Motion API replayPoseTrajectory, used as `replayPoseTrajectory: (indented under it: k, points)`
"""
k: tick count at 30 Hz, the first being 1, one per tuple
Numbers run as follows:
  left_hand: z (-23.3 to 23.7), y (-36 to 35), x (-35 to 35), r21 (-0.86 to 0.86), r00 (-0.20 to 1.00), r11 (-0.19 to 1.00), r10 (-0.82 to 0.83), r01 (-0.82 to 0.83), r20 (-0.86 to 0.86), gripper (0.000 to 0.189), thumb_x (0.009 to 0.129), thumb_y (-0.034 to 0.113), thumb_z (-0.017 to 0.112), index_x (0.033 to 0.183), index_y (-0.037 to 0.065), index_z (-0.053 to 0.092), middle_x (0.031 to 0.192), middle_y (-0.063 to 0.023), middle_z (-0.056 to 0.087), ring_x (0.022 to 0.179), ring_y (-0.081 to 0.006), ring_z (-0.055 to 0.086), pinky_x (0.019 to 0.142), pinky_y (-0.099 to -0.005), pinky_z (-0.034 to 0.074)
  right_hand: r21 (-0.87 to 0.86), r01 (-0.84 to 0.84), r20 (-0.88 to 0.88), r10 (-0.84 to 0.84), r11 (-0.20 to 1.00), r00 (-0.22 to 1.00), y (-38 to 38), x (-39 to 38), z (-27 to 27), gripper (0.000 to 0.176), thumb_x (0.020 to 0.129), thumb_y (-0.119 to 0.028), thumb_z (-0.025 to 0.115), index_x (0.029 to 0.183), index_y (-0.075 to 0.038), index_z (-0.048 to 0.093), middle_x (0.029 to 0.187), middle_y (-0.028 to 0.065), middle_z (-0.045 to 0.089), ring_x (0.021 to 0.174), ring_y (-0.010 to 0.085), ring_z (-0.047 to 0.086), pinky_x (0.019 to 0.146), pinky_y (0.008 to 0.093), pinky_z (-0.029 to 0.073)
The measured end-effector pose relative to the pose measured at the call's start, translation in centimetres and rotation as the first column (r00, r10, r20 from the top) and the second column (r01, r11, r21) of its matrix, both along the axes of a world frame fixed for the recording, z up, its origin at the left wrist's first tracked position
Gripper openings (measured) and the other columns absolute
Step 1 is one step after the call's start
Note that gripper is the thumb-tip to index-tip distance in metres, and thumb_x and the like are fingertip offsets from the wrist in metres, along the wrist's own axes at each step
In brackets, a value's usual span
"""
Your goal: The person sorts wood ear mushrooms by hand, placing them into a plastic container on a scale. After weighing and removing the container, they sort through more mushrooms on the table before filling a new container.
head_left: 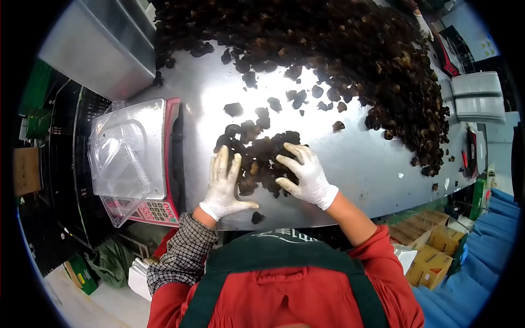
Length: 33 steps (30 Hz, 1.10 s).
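In the head view, a small cluster of dark brown wood ear mushrooms (262, 152) lies on the metal table (339, 191) in front of me. My left hand (223, 188), in a whitish glove, rests at the cluster's left edge with fingers spread. From the right, my gloved right hand (309, 177) reaches to the same mushrooms, its fingers apart and fingertips touching them. Neither hand is closed around a piece. One loose mushroom (257, 217) sits near the table's front edge, between my hands.
A large mushroom heap (350, 49) covers the table's far side and right. Left stands a red scale (174, 136) carrying clear plastic containers (120, 164), with a metal bin (104, 49) behind it. Another person's gloved hand (424, 27) shows far right. Cardboard boxes (432, 265) sit lower right.
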State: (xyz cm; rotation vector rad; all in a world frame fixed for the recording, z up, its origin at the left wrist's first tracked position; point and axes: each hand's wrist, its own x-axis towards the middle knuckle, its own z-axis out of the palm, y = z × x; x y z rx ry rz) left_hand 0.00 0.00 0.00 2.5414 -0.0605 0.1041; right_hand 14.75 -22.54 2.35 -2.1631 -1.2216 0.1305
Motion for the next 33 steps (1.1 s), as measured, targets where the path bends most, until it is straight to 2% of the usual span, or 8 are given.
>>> replayPoseTrajectory:
  k: [5,13,21,25,27,29,30,33]
  points:
    - [0.4,1.4,4.2,0.135,0.995,0.987,0.077,-0.086,0.066,0.143,0.044,0.065,0.083,0.151,0.009,0.006,0.151,-0.03,0.002,0.141,-0.0472,0.003,0.111,-0.0635,0.007,0.057,0.128,0.122,-0.134,0.99,0.983,1.7,5.5,-0.1,0.06,0.077,-0.043,0.07,0.121,-0.005,0.057,0.128,0.0225,0.05,0.117,0.0378,0.047,0.101,0.0488,0.037]
    - [1.1,0.0,4.5,0.109,0.98,0.976,-0.18,0.188,-0.082,0.13,0.046,0.067,0.08,0.15,0.015,0.021,0.15,-0.0215,0.02,0.139,-0.0437,0.015,0.112,-0.061,0.011,-0.12,-0.219,0.026,0.223,0.968,0.974,1.1,0.0,0.0,0.091,0.068,-0.062,0.069,0.138,-0.009,0.044,0.139,0.0292,0.037,0.129,0.0443,0.036,0.107,0.0574,0.026]
    - [0.8,-1.1,5.5,0.095,0.989,0.991,-0.106,0.097,0.102,0.088,0.064,0.017,0.071,0.144,0.014,0.034,0.141,-0.0174,0.037,0.119,-0.0366,0.044,0.1,-0.046,0.04,-0.178,-0.103,0.124,0.126,0.979,0.984,2.0,0.0,-0.5,0.083,0.066,-0.026,0.076,0.139,-0.008,0.04,0.136,0.0222,0.041,0.117,0.0377,0.047,0.098,0.047,0.041]
    - [2.3,-0.9,9.0,0.046,0.996,0.999,0.033,-0.029,-0.088,0.071,0.071,0.01,0.065,0.138,0.009,0.041,0.122,-0.0159,0.052,0.109,-0.0321,0.055,0.088,-0.0395,0.051,-0.199,-0.105,-0.191,0.066,0.974,0.979,4.4,3.6,-0.9,0.064,0.07,-0.011,0.065,0.132,-0.011,0.049,0.119,0.0181,0.052,0.11,0.033,0.053,0.089,0.0395,0.05]
    - [6.2,-0.7,11.6,-0.3,0.904,0.938,0.034,-0.177,-0.426,0.057,0.073,0.008,0.063,0.128,0.003,0.05,0.105,-0.0165,0.061,0.102,-0.0282,0.059,0.087,-0.0363,0.05,-0.104,-0.087,-0.265,0.057,0.991,0.963,5.6,5.6,-1.3,0.052,0.07,-0.01,0.063,0.121,-0.006,0.056,0.105,0.0166,0.06,0.099,0.0289,0.06,0.083,0.0362,0.052]
    - [4.8,0.8,12.9,-0.57,0.867,0.74,0.036,-0.357,-0.497,0.047,0.072,0.004,0.06,0.119,-0.001,0.055,0.094,-0.0148,0.064,0.087,-0.0241,0.064,0.079,-0.0318,0.052,-0.032,-0.071,-0.704,0.028,0.997,0.709,6.7,7.6,0.0,0.037,0.071,-0.008,0.061,0.108,-0.002,0.061,0.086,0.0123,0.065,0.08,0.0229,0.063,0.073,0.0316,0.053]
    - [3.7,1.7,13.7,-0.579,0.932,0.781,0.013,-0.236,-0.362,0.054,0.072,0.004,0.065,0.123,-0.005,0.05,0.091,-0.0058,0.06,0.081,-0.0127,0.058,0.073,-0.0247,0.051,0.013,-0.032,-0.78,0.03,0.999,0.626,7.0,7.6,2.1,0.031,0.071,-0.008,0.061,0.101,0.0,0.061,0.074,0.0073,0.065,0.067,0.0161,0.062,0.065,0.0275,0.052]
    - [10.8,1.7,12.7,-0.668,0.883,0.623,0.08,-0.406,-0.462,0.052,0.072,0.0,0.062,0.122,-0.004,0.051,0.086,-0.0088,0.063,0.064,-0.0128,0.06,0.057,-0.0253,0.053,0.066,-0.022,-0.818,0.067,0.998,0.571,8.0,7.5,8.3,0.031,0.071,-0.007,0.062,0.101,0.001,0.061,0.076,0.0057,0.064,0.066,0.0131,0.061,0.062,0.0264,0.051]
